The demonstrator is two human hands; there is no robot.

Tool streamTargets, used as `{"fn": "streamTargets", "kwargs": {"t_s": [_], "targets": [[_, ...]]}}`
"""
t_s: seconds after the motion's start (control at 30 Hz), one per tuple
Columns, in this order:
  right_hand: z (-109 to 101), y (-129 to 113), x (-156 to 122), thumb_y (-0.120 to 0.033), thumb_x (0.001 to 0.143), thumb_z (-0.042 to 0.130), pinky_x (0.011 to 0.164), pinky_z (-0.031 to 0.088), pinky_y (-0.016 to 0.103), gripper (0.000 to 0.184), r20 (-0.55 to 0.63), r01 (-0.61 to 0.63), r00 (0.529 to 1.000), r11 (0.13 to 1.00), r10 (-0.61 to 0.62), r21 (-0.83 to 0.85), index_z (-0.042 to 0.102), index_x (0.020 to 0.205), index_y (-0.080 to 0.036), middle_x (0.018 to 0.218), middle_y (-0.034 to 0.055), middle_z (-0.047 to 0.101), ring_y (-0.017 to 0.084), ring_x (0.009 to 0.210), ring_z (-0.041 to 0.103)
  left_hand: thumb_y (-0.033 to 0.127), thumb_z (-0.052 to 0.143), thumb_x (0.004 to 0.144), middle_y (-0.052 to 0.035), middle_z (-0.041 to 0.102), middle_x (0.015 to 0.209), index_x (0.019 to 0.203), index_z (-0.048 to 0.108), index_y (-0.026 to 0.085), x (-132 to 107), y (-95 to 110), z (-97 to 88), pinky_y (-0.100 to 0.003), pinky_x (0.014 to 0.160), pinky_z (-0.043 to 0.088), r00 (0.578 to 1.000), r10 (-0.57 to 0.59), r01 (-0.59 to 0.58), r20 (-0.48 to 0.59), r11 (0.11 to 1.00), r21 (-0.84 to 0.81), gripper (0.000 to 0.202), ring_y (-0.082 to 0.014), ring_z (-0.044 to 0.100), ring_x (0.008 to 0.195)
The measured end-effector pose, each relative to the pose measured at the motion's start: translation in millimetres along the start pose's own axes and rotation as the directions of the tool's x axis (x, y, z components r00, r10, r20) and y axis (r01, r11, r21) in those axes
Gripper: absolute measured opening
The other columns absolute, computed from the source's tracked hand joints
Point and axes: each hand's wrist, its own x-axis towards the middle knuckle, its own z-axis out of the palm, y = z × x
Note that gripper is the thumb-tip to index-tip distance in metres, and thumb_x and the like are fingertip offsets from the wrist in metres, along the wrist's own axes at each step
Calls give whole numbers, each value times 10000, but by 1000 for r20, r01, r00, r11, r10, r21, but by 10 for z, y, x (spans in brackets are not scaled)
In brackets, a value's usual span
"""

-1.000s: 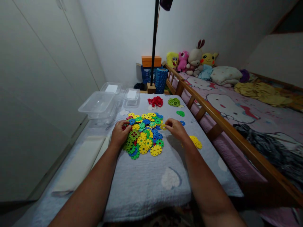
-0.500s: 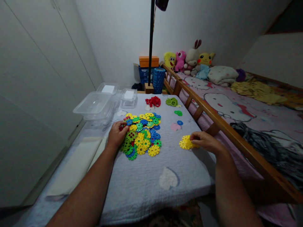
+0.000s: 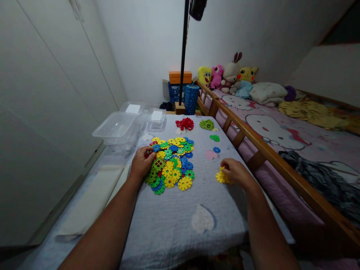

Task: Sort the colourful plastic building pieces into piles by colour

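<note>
A heap of plastic snowflake discs (image 3: pixel 171 165) in yellow, blue, green and red lies on the cloth-covered table. My left hand (image 3: pixel 143 161) rests at the heap's left edge with its fingers curled. A bit of red shows between its thumb and fingers; whether it grips that piece is hard to see. On its near side are green square lattice pieces (image 3: pixel 157 165). My right hand (image 3: pixel 233 170) is over a small group of yellow snowflake discs (image 3: pixel 221 177) on the right, fingertips drawn together. What those fingertips hold, if anything, is hidden.
Red pieces (image 3: pixel 185 123), light green pieces (image 3: pixel 206 124), green discs (image 3: pixel 214 138) and a blue disc (image 3: pixel 216 149) lie separately farther back. Clear plastic containers (image 3: pixel 115 125) stand at left, behind a folded cloth (image 3: pixel 92 198). A wooden bed rail (image 3: pixel 253 144) borders the right side.
My right hand has shifted slightly left over the yellow discs. My left hand stays at the heap's edge. The whole view has shifted a little.
</note>
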Motion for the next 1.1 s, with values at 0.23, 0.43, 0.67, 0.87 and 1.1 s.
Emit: {"fn": "streamTargets", "kwargs": {"t_s": [0.23, 0.43, 0.67, 0.87, 1.1], "targets": [[499, -882, 37, -254, 804, 763, 778, 430, 280, 214, 116, 315, 934, 931, -339, 183, 676, 989, -195, 976, 30, 631, 173, 863, 574, 442, 615, 810, -84, 667, 1192, 1006, 688, 227, -6, 5, 3, -435, 1074, 490, 1000, -9, 9, -11, 1000, -15, 300, -274, 618, 1154], [726, -1043, -47, -210, 782, 789, 894, 442, 316, 302, 88, 366, 920, 919, -381, 149, 675, 1061, -234, 1091, 40, 564, 206, 1011, 559, 426, 612, 815, -85, 662, 1210, 1014, 696, 227, -10, 13, 6, -425, 1031, 515, 1000, -13, 13, -6, 1000, -22, 294, -267, 629, 1120], [779, -1024, 32, -130, 778, 720, 825, 419, 291, 198, 57, 350, 926, 905, -374, 242, 623, 930, -212, 1022, 28, 583, 190, 953, 557, 417, 611, 812, -90, 665, 1185, 1006, 694, 221, -4, 18, 7, -438, 1047, 508, 1000, -13, 13, -4, 1000, -22, 288, -275, 626, 1136], [783, -1031, 88, -161, 759, 661, 694, 366, 263, 156, 7, 230, 967, 891, -253, 391, 552, 856, -216, 821, -23, 588, 155, 771, 540, 409, 616, 807, -84, 667, 1153, 989, 691, 227, -3, 36, -3, -431, 1064, 499, 1000, 0, 0, -11, 1000, -21, 268, -275, 620, 1156], [890, -994, 216, -269, 760, 639, 645, 371, 259, 134, -179, 187, 978, 825, -106, 533, 558, 859, -228, 722, -47, 570, 146, 672, 521, 430, 599, 812, -99, 666, 1182, 1001, 690, 215, -4, 23, 1, -447, 1073, 489, 1000, 2, -2, -11, 1000, -8, 300, -283, 619, 1163]]}}
